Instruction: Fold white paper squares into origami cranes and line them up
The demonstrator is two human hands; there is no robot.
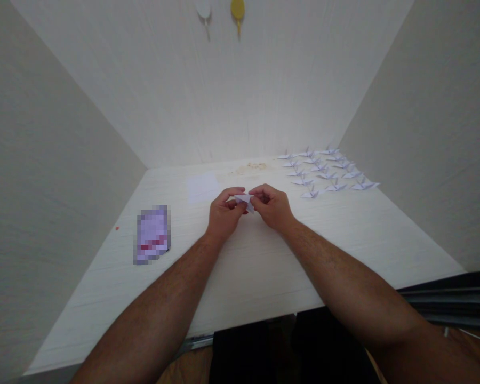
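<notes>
1. Head view, work in hand: one folded white paper piece (245,198), located at the centre of the clock face, above the bench (260,272).
2. Hands: two counted. The left hand (225,215) pinches the piece from the nine o'clock side; the right hand (275,209) grips it from three o'clock, thumb against the paper.
3. Toward two o'clock: fifteen folded paper cranes (319,168), standing in five rows of three.
4. At ten o'clock: flat white paper (202,186); sheet count cannot be determined.
5. At eight o'clock: one purple item (152,232), pixelated, contents unreadable.
6. Nearly nine o'clock, farther out: one red spot (117,228).
7. At twelve o'clock: two wall hooks, one white hook (204,9), one yellow hook (238,9).
</notes>
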